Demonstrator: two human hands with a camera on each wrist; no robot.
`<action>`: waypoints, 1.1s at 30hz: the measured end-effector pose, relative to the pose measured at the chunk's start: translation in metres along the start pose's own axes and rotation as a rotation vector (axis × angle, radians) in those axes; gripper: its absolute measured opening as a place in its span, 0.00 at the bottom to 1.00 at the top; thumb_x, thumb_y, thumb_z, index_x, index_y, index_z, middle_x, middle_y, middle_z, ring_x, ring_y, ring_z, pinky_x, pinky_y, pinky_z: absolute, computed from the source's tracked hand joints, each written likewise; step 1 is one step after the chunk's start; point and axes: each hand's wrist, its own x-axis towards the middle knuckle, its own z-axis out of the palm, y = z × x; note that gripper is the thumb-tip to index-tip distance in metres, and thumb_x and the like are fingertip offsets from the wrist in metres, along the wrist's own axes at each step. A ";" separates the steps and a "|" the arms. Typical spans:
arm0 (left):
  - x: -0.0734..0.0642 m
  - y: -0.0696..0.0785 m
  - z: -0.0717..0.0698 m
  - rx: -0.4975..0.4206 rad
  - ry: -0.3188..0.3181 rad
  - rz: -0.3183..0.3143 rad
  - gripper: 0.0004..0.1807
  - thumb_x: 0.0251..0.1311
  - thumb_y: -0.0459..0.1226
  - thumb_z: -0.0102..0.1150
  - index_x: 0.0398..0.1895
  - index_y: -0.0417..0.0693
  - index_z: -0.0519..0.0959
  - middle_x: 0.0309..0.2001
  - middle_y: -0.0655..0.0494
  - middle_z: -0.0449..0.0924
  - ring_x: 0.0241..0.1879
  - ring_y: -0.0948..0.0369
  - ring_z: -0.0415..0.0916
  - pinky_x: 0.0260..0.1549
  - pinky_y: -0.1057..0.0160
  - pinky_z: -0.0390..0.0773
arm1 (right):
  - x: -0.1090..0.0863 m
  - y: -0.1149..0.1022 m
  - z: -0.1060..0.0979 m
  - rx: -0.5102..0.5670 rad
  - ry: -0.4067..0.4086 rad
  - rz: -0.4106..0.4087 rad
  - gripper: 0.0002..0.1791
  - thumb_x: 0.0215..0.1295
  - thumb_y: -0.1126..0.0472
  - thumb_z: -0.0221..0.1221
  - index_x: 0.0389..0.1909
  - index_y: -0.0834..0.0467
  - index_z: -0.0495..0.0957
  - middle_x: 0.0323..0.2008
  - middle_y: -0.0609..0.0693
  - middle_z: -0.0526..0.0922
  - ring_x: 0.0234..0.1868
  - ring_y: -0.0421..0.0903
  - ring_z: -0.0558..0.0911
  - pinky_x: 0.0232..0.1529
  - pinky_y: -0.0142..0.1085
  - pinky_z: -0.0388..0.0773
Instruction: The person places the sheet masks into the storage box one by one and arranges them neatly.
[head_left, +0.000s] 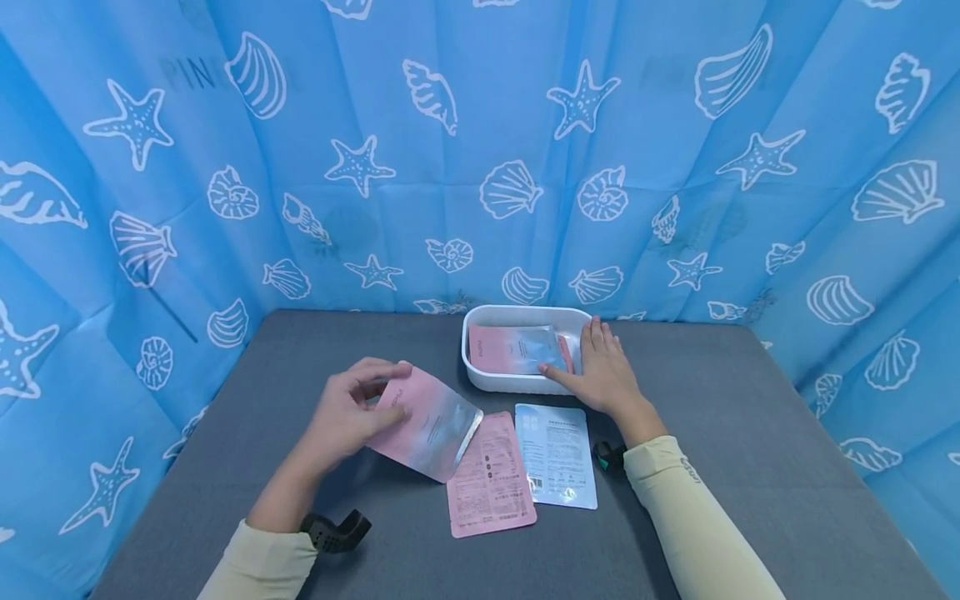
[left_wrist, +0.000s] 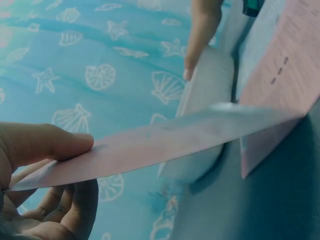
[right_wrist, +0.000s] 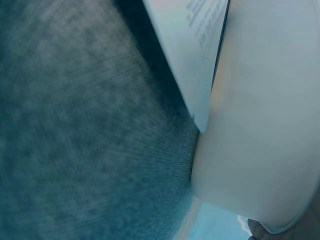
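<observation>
My left hand (head_left: 352,412) pinches a pink-to-silvery-blue sheet mask packet (head_left: 423,421) between thumb and fingers, tilted above the table. In the left wrist view the packet (left_wrist: 145,147) is seen almost edge-on. The right hand (head_left: 606,373) rests with extended fingers on the right end of a white plastic basket (head_left: 510,383), its thumb over the near rim. Inside lies another pink-and-blue packet (head_left: 506,348), with a pink edge showing beneath it. On the table in front are a pink packet (head_left: 491,487) and a light blue packet (head_left: 558,457), printed sides up; the held packet overlaps the pink one.
A grey cloth (head_left: 720,467) covers the table. Behind it hangs a blue curtain (head_left: 480,233) with white shells and starfish. Black wrist devices (head_left: 337,532) sit at both sleeves. The basket's side (right_wrist: 260,110) fills much of the right wrist view.
</observation>
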 end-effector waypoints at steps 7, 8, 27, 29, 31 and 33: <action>0.012 0.004 0.006 -0.065 0.019 0.047 0.25 0.60 0.28 0.74 0.62 0.44 0.85 0.61 0.49 0.82 0.61 0.53 0.78 0.55 0.67 0.83 | -0.001 0.001 0.002 0.004 -0.004 0.000 0.72 0.65 0.19 0.53 0.83 0.72 0.37 0.85 0.68 0.34 0.86 0.68 0.37 0.85 0.62 0.35; 0.013 0.004 0.007 -0.071 0.019 0.058 0.25 0.61 0.28 0.74 0.62 0.44 0.85 0.61 0.49 0.82 0.61 0.54 0.78 0.56 0.67 0.82 | -0.001 0.001 0.003 0.004 -0.004 0.000 0.72 0.64 0.19 0.53 0.83 0.72 0.37 0.85 0.68 0.34 0.86 0.68 0.37 0.84 0.62 0.35; 0.045 0.029 0.031 -0.223 0.016 0.099 0.27 0.58 0.25 0.72 0.64 0.41 0.83 0.64 0.45 0.79 0.60 0.45 0.79 0.48 0.62 0.88 | -0.002 0.000 0.002 0.014 0.016 0.000 0.71 0.65 0.20 0.54 0.83 0.72 0.38 0.85 0.68 0.35 0.86 0.68 0.39 0.85 0.62 0.37; 0.048 0.031 0.032 -0.245 0.015 0.115 0.28 0.58 0.23 0.71 0.64 0.39 0.83 0.64 0.44 0.79 0.60 0.45 0.79 0.48 0.62 0.88 | -0.001 0.000 0.002 0.008 0.013 -0.001 0.71 0.65 0.20 0.54 0.83 0.72 0.38 0.85 0.68 0.35 0.86 0.68 0.38 0.85 0.62 0.37; 0.051 0.033 0.033 -0.265 0.019 0.130 0.28 0.58 0.22 0.70 0.64 0.37 0.82 0.64 0.42 0.78 0.59 0.46 0.79 0.48 0.62 0.88 | -0.001 0.000 0.001 0.008 0.012 0.000 0.71 0.65 0.20 0.54 0.83 0.72 0.38 0.85 0.68 0.35 0.86 0.68 0.38 0.85 0.62 0.37; 0.053 0.034 0.035 -0.291 0.028 0.131 0.27 0.58 0.22 0.70 0.64 0.36 0.82 0.64 0.41 0.78 0.58 0.45 0.78 0.47 0.61 0.89 | 0.000 -0.001 0.001 0.007 0.011 -0.001 0.71 0.65 0.20 0.54 0.83 0.72 0.38 0.85 0.68 0.35 0.86 0.68 0.38 0.85 0.62 0.37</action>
